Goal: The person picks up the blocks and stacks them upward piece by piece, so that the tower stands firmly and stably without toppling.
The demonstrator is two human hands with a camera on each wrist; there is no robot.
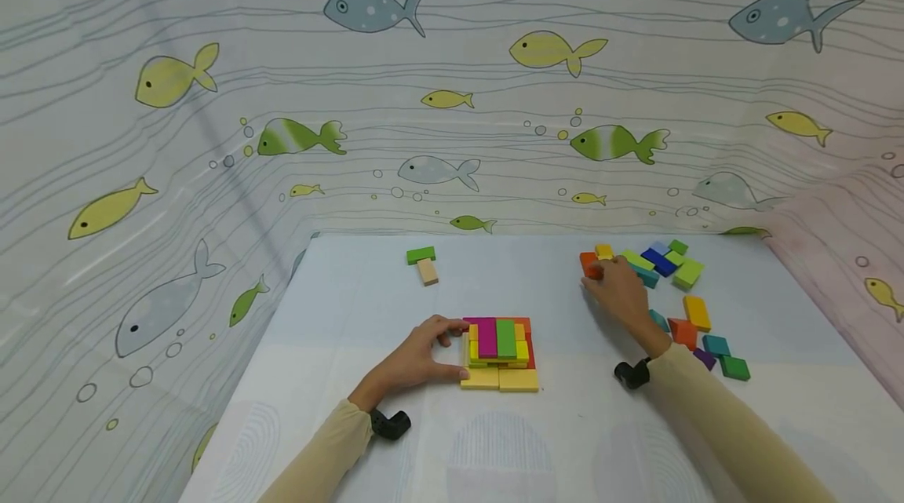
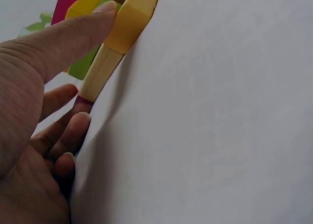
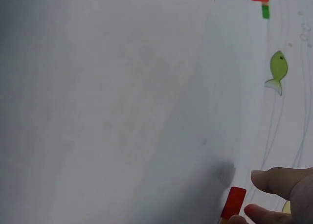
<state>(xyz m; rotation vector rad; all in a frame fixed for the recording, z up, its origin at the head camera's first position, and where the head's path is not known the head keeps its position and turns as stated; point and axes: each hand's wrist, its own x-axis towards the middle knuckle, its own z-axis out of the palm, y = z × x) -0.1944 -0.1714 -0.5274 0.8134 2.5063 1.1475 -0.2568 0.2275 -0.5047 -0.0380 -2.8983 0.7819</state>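
Observation:
In the head view, a layered stack of wooden blocks (image 1: 506, 338) stands mid-table, with yellow, red and pale blocks low and magenta and green ones on top. My left hand (image 1: 421, 354) is at its left side, thumb by the front corner and index finger by the back corner. The left wrist view shows that thumb lying against a yellow block (image 2: 131, 23); the other fingertips are near the far end of a pale block (image 2: 101, 70). My right hand (image 1: 621, 293) reaches a red-orange block (image 1: 587, 260) at the back right, thumb and fingers apart beside it.
Loose coloured blocks lie around the right hand, among them a dark blue block (image 1: 660, 261), a yellow block (image 1: 697, 313) and a green block (image 1: 735, 367). A green block (image 1: 421, 255) and a tan block (image 1: 427, 272) lie at the back left. Fish-patterned sheeting (image 1: 452, 126) rises behind the table.

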